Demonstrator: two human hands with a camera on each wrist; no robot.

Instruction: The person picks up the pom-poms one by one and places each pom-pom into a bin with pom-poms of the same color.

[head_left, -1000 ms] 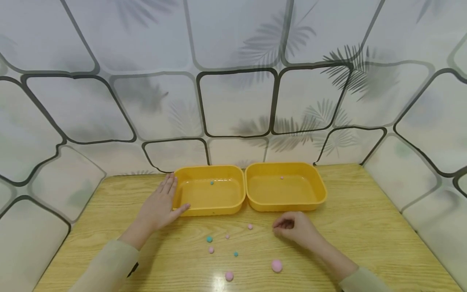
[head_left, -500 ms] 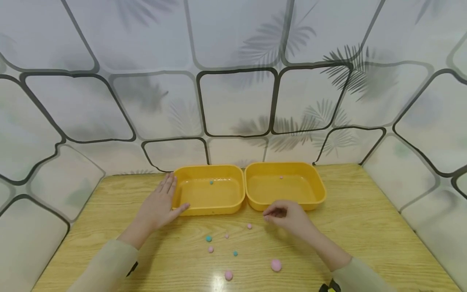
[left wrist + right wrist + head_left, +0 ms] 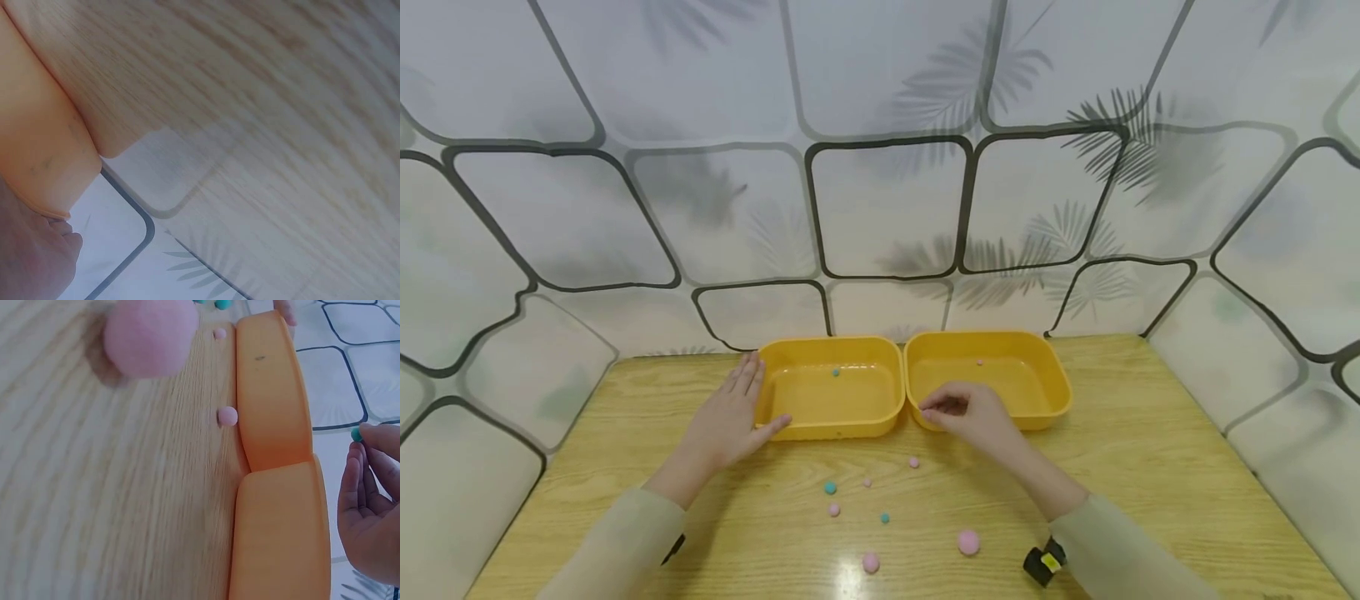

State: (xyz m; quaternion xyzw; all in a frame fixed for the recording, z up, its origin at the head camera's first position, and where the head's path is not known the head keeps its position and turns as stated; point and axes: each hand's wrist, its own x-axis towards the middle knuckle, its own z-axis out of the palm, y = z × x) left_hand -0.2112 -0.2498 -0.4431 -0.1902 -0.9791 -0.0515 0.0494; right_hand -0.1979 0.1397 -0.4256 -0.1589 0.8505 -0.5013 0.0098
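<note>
Two yellow plastic trays, a left tray (image 3: 831,431) and a right tray (image 3: 1030,421), stand side by side at the back of the table. My left hand (image 3: 724,423) rests against the left tray's left side, fingers extended and thumb over its front corner. Between thumb and fingertips, my right hand (image 3: 976,417) pinches a small teal ball (image 3: 356,434), clearest in the right wrist view. In the head view this hand overlaps the right tray's front left corner. Inside the left tray lies a teal ball (image 3: 836,372); the right tray contains a tiny pink ball (image 3: 979,362).
Several loose balls lie on the wooden table (image 3: 760,533) before the trays, including a teal ball (image 3: 830,487), a pink ball (image 3: 913,462) and a large pink ball (image 3: 968,542). A patterned backdrop (image 3: 887,208) rises directly behind the trays.
My right hand has moved left and away from me, from in front of the right tray to over its front left corner. The left hand and trays keep their places.
</note>
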